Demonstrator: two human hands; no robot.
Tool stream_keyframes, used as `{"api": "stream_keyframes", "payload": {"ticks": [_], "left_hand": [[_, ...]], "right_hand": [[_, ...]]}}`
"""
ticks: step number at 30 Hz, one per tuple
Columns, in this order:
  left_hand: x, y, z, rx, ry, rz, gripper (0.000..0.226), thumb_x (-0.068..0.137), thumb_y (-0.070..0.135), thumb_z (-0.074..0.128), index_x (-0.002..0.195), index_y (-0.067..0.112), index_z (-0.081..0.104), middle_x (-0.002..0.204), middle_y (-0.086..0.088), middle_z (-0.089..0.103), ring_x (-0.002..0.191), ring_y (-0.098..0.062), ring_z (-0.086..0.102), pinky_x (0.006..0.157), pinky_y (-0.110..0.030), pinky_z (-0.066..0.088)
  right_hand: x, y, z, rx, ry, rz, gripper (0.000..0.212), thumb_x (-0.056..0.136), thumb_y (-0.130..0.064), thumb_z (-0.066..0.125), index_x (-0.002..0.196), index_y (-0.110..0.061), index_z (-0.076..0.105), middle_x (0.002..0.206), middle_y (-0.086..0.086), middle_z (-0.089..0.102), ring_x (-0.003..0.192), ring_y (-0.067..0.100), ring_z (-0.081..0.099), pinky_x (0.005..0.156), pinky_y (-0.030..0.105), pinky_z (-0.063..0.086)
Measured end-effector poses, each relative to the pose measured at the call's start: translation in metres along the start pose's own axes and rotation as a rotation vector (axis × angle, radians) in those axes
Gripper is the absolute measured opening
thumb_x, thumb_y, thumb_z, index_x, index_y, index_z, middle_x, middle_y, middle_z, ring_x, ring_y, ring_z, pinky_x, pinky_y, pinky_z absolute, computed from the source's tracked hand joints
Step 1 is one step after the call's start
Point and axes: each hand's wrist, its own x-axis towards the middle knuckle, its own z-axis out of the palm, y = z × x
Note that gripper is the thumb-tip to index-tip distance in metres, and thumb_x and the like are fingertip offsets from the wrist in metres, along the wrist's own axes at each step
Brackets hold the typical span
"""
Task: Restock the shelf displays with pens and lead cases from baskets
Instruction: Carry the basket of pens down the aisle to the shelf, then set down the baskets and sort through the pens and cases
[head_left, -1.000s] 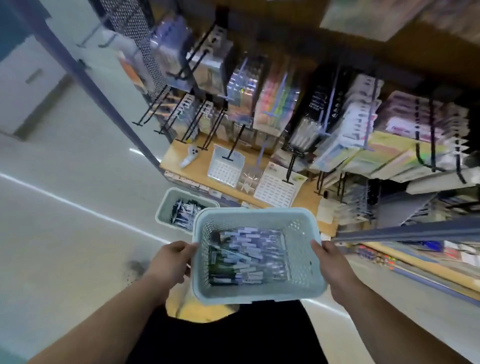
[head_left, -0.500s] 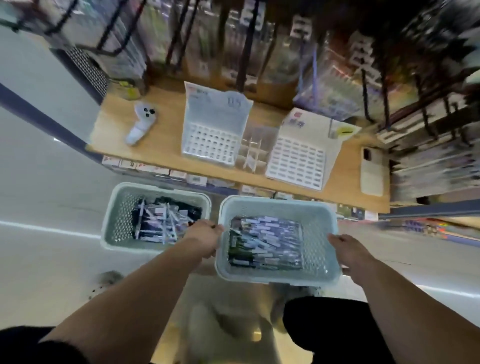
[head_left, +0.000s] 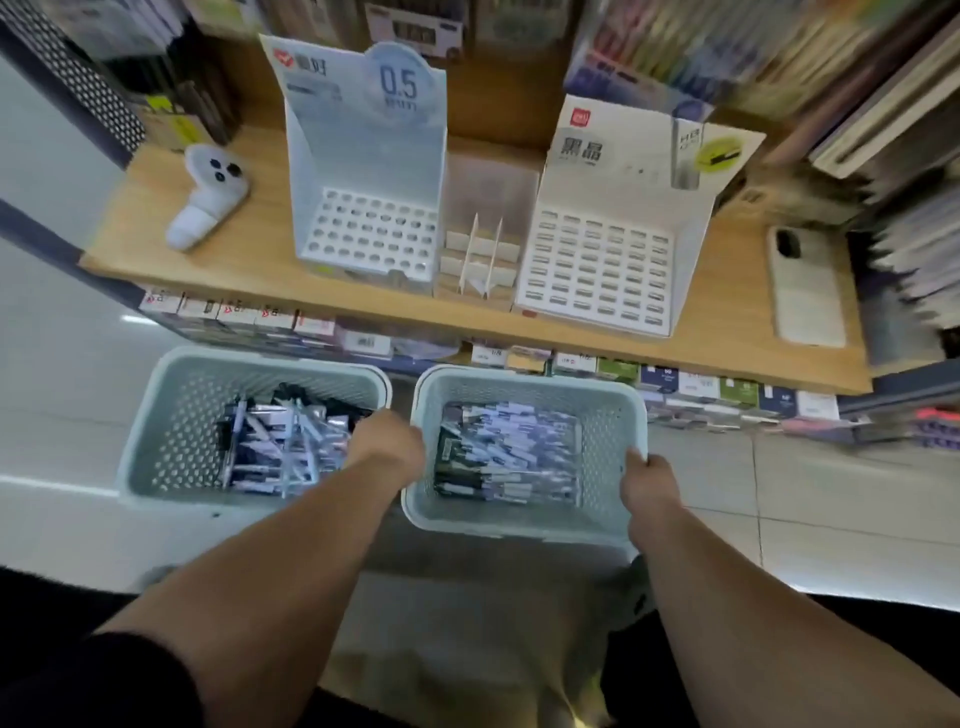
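Two pale green baskets sit low in front of the wooden shelf (head_left: 260, 280). My left hand (head_left: 387, 441) grips the left rim of the right basket (head_left: 524, 382), and my right hand (head_left: 647, 480) grips its right rim. That basket holds several flat lead cases (head_left: 506, 454). The left basket (head_left: 260, 366) on the floor holds several pens (head_left: 280, 447). On the shelf stand an empty pen display (head_left: 363, 228) with round holes marked 0.5, a clear divider box (head_left: 480, 260), and an empty lead-case display (head_left: 597, 275) with rectangular slots.
A white controller (head_left: 208, 200) lies at the shelf's left end and a white phone (head_left: 805, 286) at its right end. Hanging stationery packs fill the wall above. Boxed goods line the lower shelf (head_left: 675, 384). The tiled floor (head_left: 831, 493) spreads right of the baskets.
The view has tilted down and closer to the shelf. The basket in both hands has come down beside the pen basket, close to the floor.
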Motion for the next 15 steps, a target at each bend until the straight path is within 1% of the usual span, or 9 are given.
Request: {"api": "stream_keyframes", "payload": {"ticks": [2,4,6,7,9,10,11,13,15], "left_hand": [[-0.007,-0.007,0.000,-0.011,0.024,-0.037,0.023,0.099,0.013,0.051,0.081,0.001,0.060,0.086,-0.014,0.063,0.075,-0.027,0.059,0.065,-0.033,0.046],[-0.010,-0.009,-0.007,0.020,0.043,-0.010,0.022,0.095,0.005,0.049,0.075,0.001,0.057,0.087,-0.015,0.063,0.076,-0.027,0.058,0.066,-0.031,0.045],[-0.006,-0.014,-0.012,0.053,0.043,0.031,0.018,0.094,0.004,0.048,0.082,0.000,0.061,0.088,-0.012,0.061,0.081,-0.029,0.058,0.069,-0.032,0.045],[-0.004,-0.020,-0.014,0.082,0.040,0.058,0.017,0.094,0.005,0.048,0.082,0.003,0.062,0.084,-0.010,0.059,0.078,-0.028,0.058,0.067,-0.032,0.045],[-0.004,-0.033,-0.021,0.194,0.036,0.108,0.023,0.090,0.002,0.047,0.070,0.005,0.057,0.071,-0.006,0.057,0.063,-0.021,0.055,0.053,-0.028,0.044],[-0.005,-0.041,-0.026,0.220,0.040,0.115,0.026,0.090,0.001,0.047,0.067,0.006,0.057,0.068,-0.006,0.058,0.059,-0.018,0.054,0.049,-0.026,0.043],[-0.002,-0.050,-0.032,0.252,0.049,0.122,0.027,0.092,0.002,0.046,0.070,0.006,0.061,0.068,-0.007,0.060,0.060,-0.017,0.057,0.049,-0.027,0.046],[0.000,-0.072,-0.053,0.341,0.095,0.140,0.027,0.096,0.006,0.045,0.083,0.005,0.069,0.078,-0.010,0.068,0.069,-0.021,0.065,0.062,-0.033,0.057],[0.010,-0.103,-0.079,0.326,0.156,0.125,0.026,0.097,0.008,0.044,0.092,0.005,0.069,0.084,-0.013,0.070,0.073,-0.025,0.068,0.068,-0.036,0.060]], "right_hand": [[-0.004,0.005,0.003,0.010,-0.011,-0.011,0.046,0.107,-0.039,0.037,0.127,-0.001,0.052,0.109,0.021,0.056,0.095,0.036,0.054,0.082,0.046,0.044],[-0.008,0.007,0.008,0.021,0.001,-0.025,0.045,0.107,-0.038,0.037,0.126,0.000,0.052,0.106,0.020,0.056,0.091,0.035,0.053,0.081,0.046,0.044],[-0.012,0.007,0.013,0.025,0.011,-0.032,0.044,0.107,-0.037,0.037,0.125,0.001,0.052,0.104,0.019,0.055,0.091,0.036,0.053,0.081,0.046,0.044],[-0.015,0.008,0.015,0.015,0.009,-0.021,0.044,0.107,-0.036,0.037,0.125,0.002,0.052,0.105,0.020,0.054,0.092,0.036,0.052,0.081,0.046,0.043],[-0.021,0.009,0.017,-0.004,0.010,-0.019,0.045,0.108,-0.036,0.036,0.127,0.002,0.051,0.107,0.021,0.054,0.092,0.036,0.051,0.081,0.045,0.042],[-0.023,0.010,0.019,-0.017,0.017,-0.029,0.046,0.108,-0.036,0.036,0.127,0.003,0.051,0.108,0.022,0.054,0.092,0.036,0.051,0.080,0.044,0.041],[-0.025,0.010,0.020,-0.028,0.028,-0.037,0.046,0.108,-0.036,0.036,0.127,0.003,0.051,0.109,0.024,0.055,0.091,0.036,0.050,0.079,0.043,0.040],[-0.028,0.010,0.021,-0.054,0.050,-0.055,0.045,0.108,-0.035,0.036,0.126,0.004,0.051,0.108,0.024,0.055,0.085,0.034,0.048,0.075,0.041,0.038],[-0.033,0.006,0.018,-0.088,0.051,-0.062,0.044,0.109,-0.034,0.037,0.125,0.003,0.053,0.102,0.021,0.053,0.076,0.032,0.047,0.072,0.039,0.036]]}}
